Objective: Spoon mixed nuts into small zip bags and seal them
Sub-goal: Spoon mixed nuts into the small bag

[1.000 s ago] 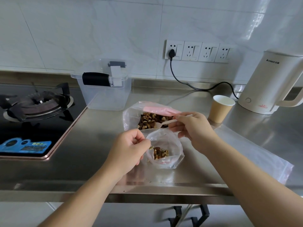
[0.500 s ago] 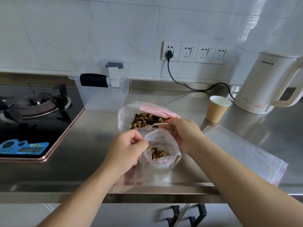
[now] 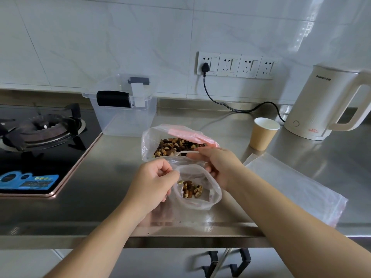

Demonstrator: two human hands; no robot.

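Note:
A large clear bag with a pink zip strip stands open on the steel counter, full of mixed nuts. In front of it a small zip bag holds a few nuts at its bottom. My left hand pinches the small bag's left rim and keeps its mouth open. My right hand grips a white plastic spoon by the handle; the bowl end reaches left over the large bag's front edge, just above the small bag.
An empty clear bag lies flat to the right. A paper cup and a white kettle stand at the back right, a clear plastic container at the back left, and a gas hob at far left. The counter's front edge is close.
My right hand has drawn the spoon back from the big bag toward the small bag's mouth. The left hand keeps the same hold on the small bag.

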